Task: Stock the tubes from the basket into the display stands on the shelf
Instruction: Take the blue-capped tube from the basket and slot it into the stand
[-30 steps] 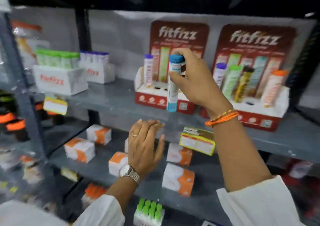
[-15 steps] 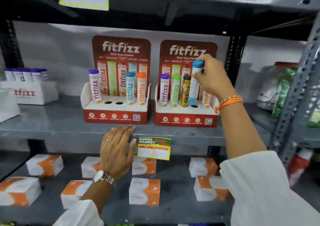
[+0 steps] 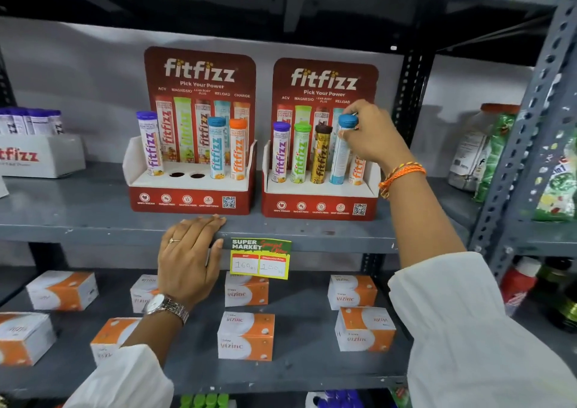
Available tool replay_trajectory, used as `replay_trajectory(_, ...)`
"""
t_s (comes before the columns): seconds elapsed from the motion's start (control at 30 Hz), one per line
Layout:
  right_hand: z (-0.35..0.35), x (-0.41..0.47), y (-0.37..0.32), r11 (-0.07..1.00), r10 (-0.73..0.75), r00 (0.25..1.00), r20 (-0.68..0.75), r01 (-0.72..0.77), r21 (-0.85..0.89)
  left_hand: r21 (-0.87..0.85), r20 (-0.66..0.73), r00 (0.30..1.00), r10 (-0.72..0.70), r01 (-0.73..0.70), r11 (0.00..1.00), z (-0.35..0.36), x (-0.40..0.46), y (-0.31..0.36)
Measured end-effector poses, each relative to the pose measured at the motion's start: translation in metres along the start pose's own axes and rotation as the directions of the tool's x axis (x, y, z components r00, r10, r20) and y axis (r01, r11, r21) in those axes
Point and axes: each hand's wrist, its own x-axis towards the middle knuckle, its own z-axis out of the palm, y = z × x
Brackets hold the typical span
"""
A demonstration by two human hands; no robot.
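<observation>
1. Head view: grey metal shelf (image 3: 93,217) runs across mid-frame, carrying two red "fitfizz" display stands side by side at centre.
2. Left stand (image 3: 190,195), centre-left of frame: purple-capped tube (image 3: 149,144) upright at its left end, then two empty holes (image 3: 186,175), then a blue-capped tube (image 3: 217,148) and an orange-capped tube (image 3: 238,150), both upright.
3. Right stand (image 3: 318,201), centre-right: purple tube (image 3: 280,153), green tube (image 3: 300,153) and brown-and-gold tube (image 3: 321,154) upright in a row from the left.
4. Right hand (image 3: 373,139), upper right of centre, pinches the light-blue tube (image 3: 341,154) near its blue cap, thumb in front, fingers curled behind. The tube leans slightly, its foot down at the fourth slot of the right stand; cannot tell whether fully seated.
5. Another orange tube (image 3: 357,170) stands just right of it, mostly hidden behind the hand.
6. Orange thread bracelet (image 3: 401,173) on the right wrist; white sleeve below.
7. Left hand (image 3: 187,257), lower centre-left, holds nothing: fingers together, laid flat over the shelf's front edge, just below the left stand. Ring and metal wristwatch (image 3: 165,307) visible.
8. Yellow price tag (image 3: 260,259) hangs from the shelf edge, just right of the left hand.
9. Lower shelf, bottom half of frame: white-and-orange "vizinc" boxes (image 3: 246,336) scattered.
10. Far left: white fitfizz carton (image 3: 40,154) holding purple-capped tubes.
</observation>
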Motion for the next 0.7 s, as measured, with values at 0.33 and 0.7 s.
replay_trajectory(0.33,-0.018,0.004,-0.012,0.992,-0.017,0.993,0.113,0.031,-0.121,0.014,-0.013,1.000,-0.002,0.002,1.000,0.002,-0.001,0.001)
replay_trajectory(0.7,-0.021,0.008,-0.013,0.999,-0.029,1.000,0.013,0.029,-0.023,0.015,0.008,1.000,-0.011,0.011,1.000,-0.002,-0.001,0.004)
